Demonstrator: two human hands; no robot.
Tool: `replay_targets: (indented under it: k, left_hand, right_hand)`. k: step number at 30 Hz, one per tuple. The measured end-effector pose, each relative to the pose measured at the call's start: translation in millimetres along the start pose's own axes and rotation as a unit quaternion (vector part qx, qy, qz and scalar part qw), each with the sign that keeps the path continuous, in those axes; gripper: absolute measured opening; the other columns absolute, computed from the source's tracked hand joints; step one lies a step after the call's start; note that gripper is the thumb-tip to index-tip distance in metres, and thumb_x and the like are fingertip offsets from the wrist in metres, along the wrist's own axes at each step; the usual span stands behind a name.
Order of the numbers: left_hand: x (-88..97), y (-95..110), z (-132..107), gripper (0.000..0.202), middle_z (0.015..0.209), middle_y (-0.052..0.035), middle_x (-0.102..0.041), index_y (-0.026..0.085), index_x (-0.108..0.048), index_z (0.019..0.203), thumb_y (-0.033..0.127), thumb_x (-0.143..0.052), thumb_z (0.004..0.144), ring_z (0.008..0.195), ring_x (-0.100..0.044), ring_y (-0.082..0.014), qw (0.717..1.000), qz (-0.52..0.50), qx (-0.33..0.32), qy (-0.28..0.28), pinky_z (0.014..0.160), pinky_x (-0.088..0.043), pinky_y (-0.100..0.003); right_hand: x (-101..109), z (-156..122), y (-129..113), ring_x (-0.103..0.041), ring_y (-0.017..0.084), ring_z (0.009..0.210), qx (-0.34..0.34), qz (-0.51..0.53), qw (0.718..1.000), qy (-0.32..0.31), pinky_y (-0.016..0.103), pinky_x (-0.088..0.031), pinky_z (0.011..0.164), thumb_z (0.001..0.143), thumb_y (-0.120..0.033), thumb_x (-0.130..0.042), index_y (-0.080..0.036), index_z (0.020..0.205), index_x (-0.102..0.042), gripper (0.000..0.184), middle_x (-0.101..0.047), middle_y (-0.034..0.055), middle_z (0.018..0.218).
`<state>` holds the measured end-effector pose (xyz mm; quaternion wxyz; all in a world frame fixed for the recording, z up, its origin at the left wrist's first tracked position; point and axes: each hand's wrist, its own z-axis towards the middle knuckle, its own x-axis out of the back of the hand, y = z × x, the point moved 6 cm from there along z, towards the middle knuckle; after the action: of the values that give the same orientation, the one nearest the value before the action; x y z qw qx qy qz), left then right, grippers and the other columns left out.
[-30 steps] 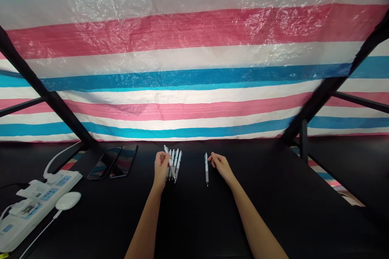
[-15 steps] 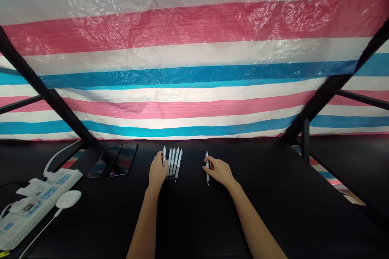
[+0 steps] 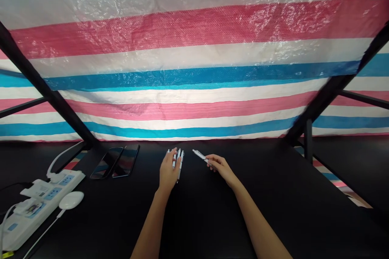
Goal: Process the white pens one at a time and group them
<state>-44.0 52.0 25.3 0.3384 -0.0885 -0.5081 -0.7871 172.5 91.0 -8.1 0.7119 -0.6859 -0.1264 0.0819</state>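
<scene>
A row of several white pens [image 3: 179, 160] lies side by side on the black table [image 3: 200, 218], tips toward me. My left hand [image 3: 168, 172] rests flat over the row and covers most of it, with only the pen ends showing past the fingers. My right hand [image 3: 220, 166] pinches a single white pen [image 3: 200, 156] and holds it lifted off the table, tilted with its free end pointing up and to the left, close to the row.
Two dark phones [image 3: 117, 162] lie left of the pens. A white power strip [image 3: 36, 204] with cables and a white oval puck [image 3: 71, 200] sit at the near left. Black frame bars [image 3: 45, 91] and a striped tarp [image 3: 194, 68] stand behind the table.
My right hand picked the single pen up from the table and swung it left toward the row. My left hand slid right, from beside the row onto it.
</scene>
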Motion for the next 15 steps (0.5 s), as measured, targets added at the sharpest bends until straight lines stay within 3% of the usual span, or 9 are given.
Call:
replay_targets:
  k: [4,6,10,15]
  left_hand:
    - [-22.2,23,-10,0.033,0.110,-0.0073,-0.061,0.026,-0.058,0.114,0.033,-0.052,0.082,0.083,-0.060,-0.0194,0.987,-0.102,-0.054,-0.111,0.083,-0.044,-0.033]
    - [-26.2,25,-13,0.027,0.104,-0.0075,-0.063,0.026,-0.063,0.105,0.033,-0.049,0.084,0.084,-0.060,-0.0206,0.985,-0.101,-0.057,-0.131,0.082,-0.044,-0.033]
    - [-22.0,19,-10,0.022,0.095,-0.0068,-0.063,0.025,-0.065,0.095,0.037,-0.052,0.082,0.081,-0.059,-0.0211,0.987,-0.117,-0.027,-0.103,0.079,-0.044,-0.032]
    - [-16.9,14,-8,0.022,0.093,-0.0046,-0.061,0.024,-0.062,0.094,0.038,-0.048,0.083,0.073,-0.055,-0.0177,0.994,-0.073,-0.020,-0.084,0.071,-0.043,-0.029]
  right_hand:
    - [-19,-8,-9,-0.033,0.006,0.046,-0.020,0.023,0.994,-0.101,0.021,-0.023,0.044,0.079,-0.043,-0.055,-0.016,0.091,-0.066,0.032,-0.053,-0.0013,0.063]
    - [-26,-12,-13,-0.028,0.005,0.045,-0.029,0.024,0.990,-0.139,0.022,-0.019,0.043,0.081,-0.045,-0.053,-0.016,0.089,-0.066,0.033,-0.052,-0.0018,0.063]
    - [-22,-15,-14,-0.026,0.005,0.043,-0.046,0.004,0.989,-0.140,0.021,-0.015,0.041,0.082,-0.051,-0.050,-0.015,0.077,-0.063,0.038,-0.047,-0.0032,0.059]
    - [-18,-17,-2,-0.018,0.005,0.041,-0.095,0.013,0.979,-0.181,0.020,-0.012,0.038,0.081,-0.056,-0.051,-0.016,0.089,-0.062,0.042,-0.035,-0.0076,0.054]
